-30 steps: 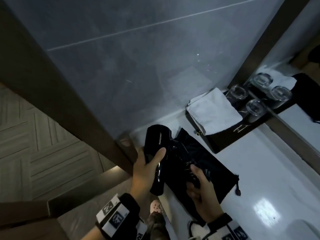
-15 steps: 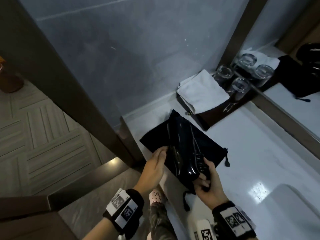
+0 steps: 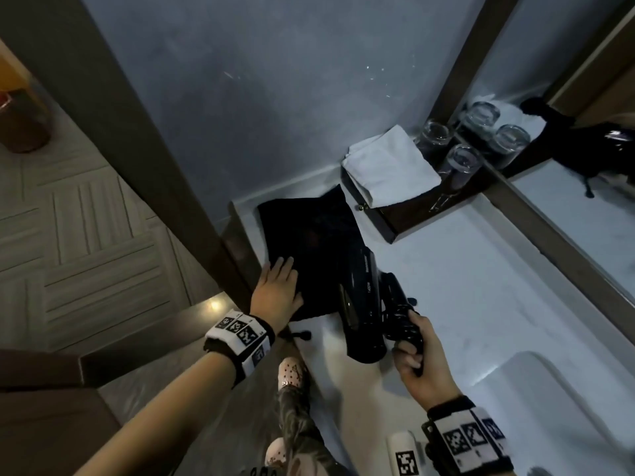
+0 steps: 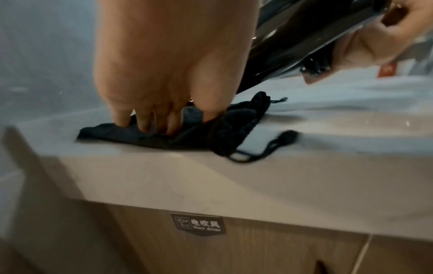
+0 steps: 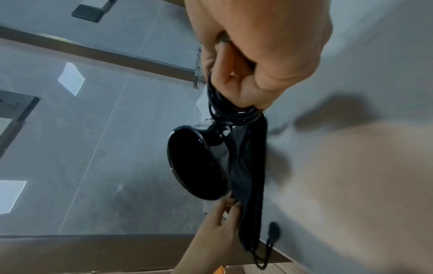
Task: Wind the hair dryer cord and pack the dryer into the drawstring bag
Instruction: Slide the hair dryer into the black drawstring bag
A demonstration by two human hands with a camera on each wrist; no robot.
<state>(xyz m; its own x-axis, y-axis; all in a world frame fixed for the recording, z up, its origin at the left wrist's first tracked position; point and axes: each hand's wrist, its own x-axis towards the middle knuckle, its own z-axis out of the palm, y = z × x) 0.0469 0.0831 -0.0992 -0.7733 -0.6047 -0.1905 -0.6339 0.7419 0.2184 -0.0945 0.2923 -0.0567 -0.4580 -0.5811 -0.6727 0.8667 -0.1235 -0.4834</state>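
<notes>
The black drawstring bag (image 3: 309, 242) lies flat on the white counter (image 3: 481, 286), its mouth and drawstring (image 4: 276, 142) toward the counter's front edge. My left hand (image 3: 280, 280) rests on the bag's near left part, fingertips (image 4: 143, 126) pressing the fabric (image 4: 234, 122). My right hand (image 3: 409, 341) grips the folded handle with the wound cord (image 5: 229, 111) bundled against it. The black hair dryer (image 3: 360, 304) hangs from that grip just right of the bag, barrel end (image 5: 196, 163) facing the right wrist camera. Whether the dryer touches the counter cannot be told.
A folded white towel (image 3: 388, 166) lies on a dark tray (image 3: 388, 225) at the back, with glasses (image 3: 460, 163) beside a mirror (image 3: 584, 218). A sink basin (image 3: 549, 389) lies at the lower right. A dark door frame (image 3: 154, 149) borders the counter's left end.
The dryer was over the bag with both hands on it. My right hand has carried it right, off the bag. My left hand has let go and now lies on the bag.
</notes>
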